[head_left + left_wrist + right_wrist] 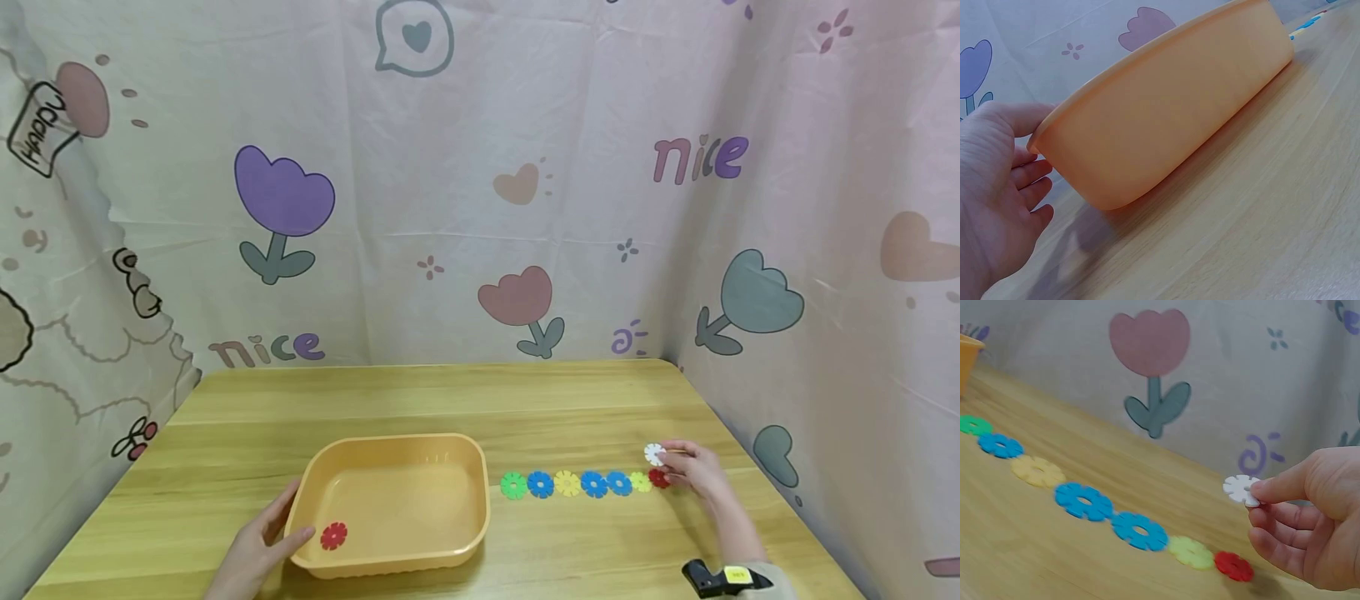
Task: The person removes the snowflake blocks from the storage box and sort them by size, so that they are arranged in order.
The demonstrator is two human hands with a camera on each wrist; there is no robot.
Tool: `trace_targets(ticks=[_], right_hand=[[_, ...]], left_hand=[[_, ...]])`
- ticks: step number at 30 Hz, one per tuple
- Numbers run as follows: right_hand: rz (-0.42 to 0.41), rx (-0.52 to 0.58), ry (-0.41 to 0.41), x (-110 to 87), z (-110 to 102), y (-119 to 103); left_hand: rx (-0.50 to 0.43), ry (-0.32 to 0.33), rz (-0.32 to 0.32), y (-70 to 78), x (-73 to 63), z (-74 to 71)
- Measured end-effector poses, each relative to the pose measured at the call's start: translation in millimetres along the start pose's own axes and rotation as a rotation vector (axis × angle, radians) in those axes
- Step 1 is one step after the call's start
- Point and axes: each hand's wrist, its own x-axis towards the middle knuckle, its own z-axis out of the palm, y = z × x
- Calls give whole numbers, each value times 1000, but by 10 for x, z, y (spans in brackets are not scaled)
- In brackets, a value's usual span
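My left hand [258,542] grips the near left corner of a shallow orange plastic basin [390,562], thumb over the rim and fingers outside, as the left wrist view also shows. One red notched disc [333,536] lies inside the basin near that thumb. Between thumb and fingers my right hand [1310,519] pinches a white snowflake disc [1239,489], held above the table. Just below it is a red snowflake disc [1234,567], the right end of a row. Leftward from it run a yellow-green disc [1190,552], blue discs [1139,531], a yellow disc [1038,471] and a green disc [513,486].
The wooden table [420,400] carries the basin left of centre and the row to its right. A patterned curtain [420,208] hangs behind the table and along both sides. A black strap device [723,577] sits on the right wrist.
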Motion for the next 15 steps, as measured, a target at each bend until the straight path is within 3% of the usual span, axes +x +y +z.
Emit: trace_targets(ticks=[7, 15], right_hand=[[9, -139, 105, -133, -72, -64], [51, -212, 188, -98, -188, 79]], left_hand=[[26, 8, 15, -12, -15, 0], [11, 10, 1, 18, -6, 7]])
